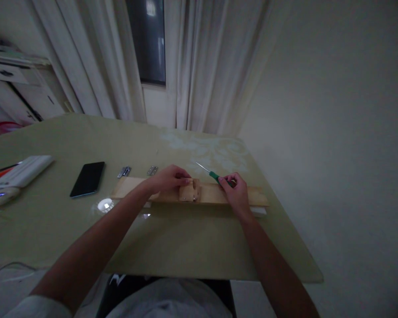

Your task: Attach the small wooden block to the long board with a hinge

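A long pale wooden board (212,194) lies across the table, raised on white supports (258,212). On its middle sits a small wooden block (187,193) with tiny metal screws along its near edge. My left hand (170,177) is closed at the block's upper left, thumb and fingers gripping its edge; the fingertips are partly hidden. A screwdriver (215,175) with a green handle is held in my right hand (235,190), above the right half of the board. Its thin metal shaft points up and to the left, away from the block.
Behind the board lie a metal hinge (152,170) and a metal latch (124,172). To the left are a black phone (88,179), a long white power-strip-like object (26,171) and a white device (2,197) with a blue light. A wall (334,154) borders the table's right side.
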### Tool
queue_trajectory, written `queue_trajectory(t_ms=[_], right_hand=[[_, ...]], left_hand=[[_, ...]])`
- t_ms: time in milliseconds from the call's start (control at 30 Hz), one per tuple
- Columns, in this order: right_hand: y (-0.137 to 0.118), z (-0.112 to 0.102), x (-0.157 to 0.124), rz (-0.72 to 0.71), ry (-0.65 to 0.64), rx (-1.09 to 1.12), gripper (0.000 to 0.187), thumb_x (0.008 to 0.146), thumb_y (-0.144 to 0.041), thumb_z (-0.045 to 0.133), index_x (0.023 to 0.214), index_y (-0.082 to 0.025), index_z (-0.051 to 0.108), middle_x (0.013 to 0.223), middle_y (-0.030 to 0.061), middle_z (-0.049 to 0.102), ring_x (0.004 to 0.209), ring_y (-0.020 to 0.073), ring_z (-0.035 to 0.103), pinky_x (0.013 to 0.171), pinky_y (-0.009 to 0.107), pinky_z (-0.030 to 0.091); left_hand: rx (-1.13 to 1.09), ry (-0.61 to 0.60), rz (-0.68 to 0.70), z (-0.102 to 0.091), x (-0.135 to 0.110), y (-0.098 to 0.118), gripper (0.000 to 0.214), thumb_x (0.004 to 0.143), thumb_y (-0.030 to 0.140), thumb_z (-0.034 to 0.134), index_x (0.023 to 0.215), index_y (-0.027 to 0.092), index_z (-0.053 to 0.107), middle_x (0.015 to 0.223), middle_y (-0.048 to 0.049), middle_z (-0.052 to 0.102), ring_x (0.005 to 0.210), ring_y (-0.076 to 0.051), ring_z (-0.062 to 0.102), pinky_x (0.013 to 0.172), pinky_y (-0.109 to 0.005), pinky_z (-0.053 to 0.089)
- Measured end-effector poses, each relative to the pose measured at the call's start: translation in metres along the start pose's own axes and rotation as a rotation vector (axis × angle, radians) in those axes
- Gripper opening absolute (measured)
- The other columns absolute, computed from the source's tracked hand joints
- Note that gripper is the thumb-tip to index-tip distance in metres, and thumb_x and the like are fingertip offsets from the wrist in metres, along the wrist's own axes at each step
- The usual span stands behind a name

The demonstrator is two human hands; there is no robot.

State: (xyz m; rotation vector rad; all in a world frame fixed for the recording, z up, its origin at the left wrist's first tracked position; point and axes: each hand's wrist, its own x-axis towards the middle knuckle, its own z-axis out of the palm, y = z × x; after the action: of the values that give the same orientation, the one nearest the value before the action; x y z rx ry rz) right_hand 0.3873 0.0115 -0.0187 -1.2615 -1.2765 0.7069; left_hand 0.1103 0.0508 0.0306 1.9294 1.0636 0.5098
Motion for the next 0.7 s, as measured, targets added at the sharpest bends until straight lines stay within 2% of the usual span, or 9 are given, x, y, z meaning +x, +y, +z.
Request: queue_trajectory(t_ms=[67,133,200,267,333,433,533,633,700], right_hand=[[0.000,0.000,0.000,-0.001,-0.001,-0.007,0.044,0.079,-0.055,0.079,0.078,-0.024,0.048,0.084,0.0015,0.069,0.071,0.0168,0.064,0.066,0.030,0.051],[0.001,0.001,0.000,0.000,0.003,-0.018,0.043,0.080,-0.054,0.079,0.078,-0.025,0.048,0.084,0.0018,0.069,0.070,0.0168,0.064,0.067,0.030,0.051],[0.003,0.002,0.000,0.004,0.006,-0.028,0.042,0.080,-0.054,0.078,0.077,-0.025,0.047,0.084,0.0020,0.069,0.069,0.0169,0.063,0.066,0.030,0.050],[0.005,0.003,0.000,0.004,0.006,-0.038,0.041,0.081,-0.053,0.077,0.077,-0.026,0.046,0.085,0.0020,0.069,0.069,0.0170,0.062,0.065,0.030,0.050],[0.007,0.004,0.001,-0.002,0.007,-0.051,0.040,0.081,-0.052,0.076,0.077,-0.026,0.046,0.085,0.0019,0.069,0.070,0.0173,0.062,0.065,0.030,0.050],[0.009,0.004,0.002,-0.015,0.005,-0.076,0.039,0.082,-0.052,0.075,0.077,-0.027,0.046,0.083,0.0015,0.068,0.068,0.0176,0.061,0.064,0.030,0.049],[0.011,0.004,0.002,-0.028,-0.004,-0.108,0.038,0.082,-0.053,0.074,0.079,-0.027,0.048,0.082,0.0012,0.067,0.068,0.0183,0.061,0.062,0.030,0.048],[0.012,0.004,0.003,-0.040,-0.006,-0.136,0.036,0.083,-0.053,0.074,0.080,-0.027,0.049,0.081,0.0008,0.067,0.069,0.0186,0.060,0.063,0.030,0.047],[0.013,0.005,0.003,-0.042,-0.007,-0.151,0.036,0.084,-0.052,0.073,0.080,-0.027,0.048,0.080,0.0005,0.066,0.068,0.0185,0.060,0.063,0.030,0.046]], left_hand=[[0.047,0.067,0.079,0.008,-0.014,0.005,0.030,0.098,0.039,0.060,0.104,0.016,0.078,0.096,-0.0060,0.081,0.084,-0.020,0.073,0.071,-0.028,0.055],[0.189,0.191,0.236,0.024,-0.040,0.013,0.025,0.100,0.031,0.057,0.111,0.017,0.074,0.101,-0.0062,0.080,0.088,-0.019,0.073,0.077,-0.029,0.057],[0.466,0.328,0.439,0.045,-0.070,0.021,0.019,0.101,0.021,0.056,0.111,0.018,0.072,0.102,-0.0062,0.078,0.091,-0.019,0.072,0.082,-0.032,0.058],[0.793,0.375,0.735,0.067,-0.096,0.022,0.016,0.101,0.015,0.056,0.108,0.018,0.071,0.095,-0.0053,0.077,0.086,-0.019,0.070,0.081,-0.034,0.058],[1.013,0.443,0.922,0.086,-0.112,0.017,0.020,0.101,0.009,0.056,0.113,0.014,0.071,0.100,-0.0068,0.078,0.091,-0.020,0.071,0.085,-0.036,0.058],[1.107,0.534,0.961,0.102,-0.118,0.002,0.022,0.101,0.006,0.053,0.113,0.011,0.072,0.108,-0.0084,0.079,0.098,-0.022,0.071,0.091,-0.038,0.058],[1.120,0.550,0.947,0.105,-0.116,-0.010,0.027,0.102,0.005,0.049,0.115,0.010,0.072,0.111,-0.0090,0.079,0.101,-0.022,0.071,0.091,-0.036,0.058],[1.064,0.518,0.971,0.096,-0.114,-0.008,0.030,0.101,0.004,0.049,0.122,0.011,0.070,0.114,-0.0099,0.078,0.104,-0.022,0.071,0.092,-0.036,0.058],[0.942,0.460,0.889,0.082,-0.106,0.002,0.030,0.102,0.008,0.050,0.124,0.016,0.069,0.110,-0.0087,0.078,0.099,-0.021,0.071,0.087,-0.035,0.058]])
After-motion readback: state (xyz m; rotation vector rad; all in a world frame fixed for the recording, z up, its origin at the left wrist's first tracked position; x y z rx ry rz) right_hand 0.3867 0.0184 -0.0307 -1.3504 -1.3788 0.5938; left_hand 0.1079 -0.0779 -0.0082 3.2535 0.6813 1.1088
